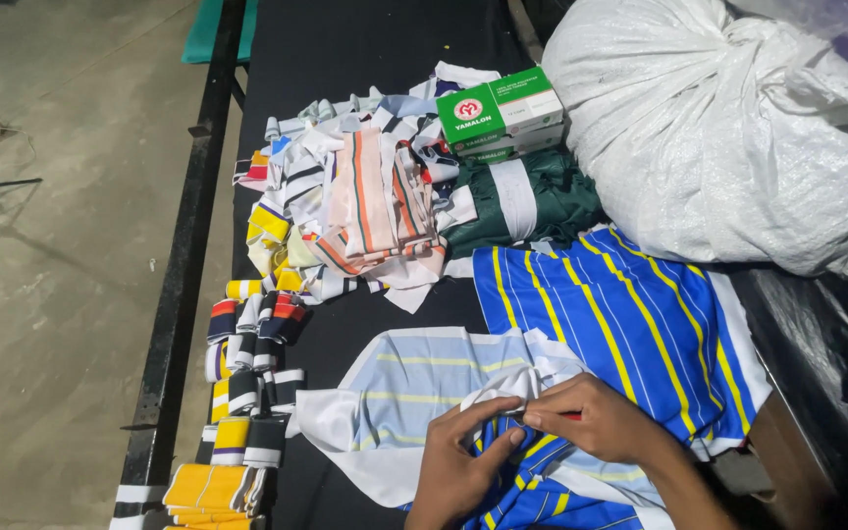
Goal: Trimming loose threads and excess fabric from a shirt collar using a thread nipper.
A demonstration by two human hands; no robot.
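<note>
My left hand (pixel 458 461) and my right hand (pixel 596 417) meet at the lower middle, both pinching a bunched fold of blue, yellow-striped fabric with a white lining (pixel 512 385). A thin red object shows under my right fingers; I cannot tell what it is. The same blue striped cloth (pixel 630 324) spreads to the right, and a pale blue piece with faint yellow stripes (pixel 424 378) lies under and left of my hands, on a black table (pixel 345 49).
A pile of mixed striped fabric scraps (pixel 355 211) sits mid-table. Folded rib bands (pixel 247 393) line the left edge. Green and white boxes (pixel 501 113) and dark green fabric (pixel 532 201) lie behind. A big white woven sack (pixel 738 128) fills the right. Concrete floor at left.
</note>
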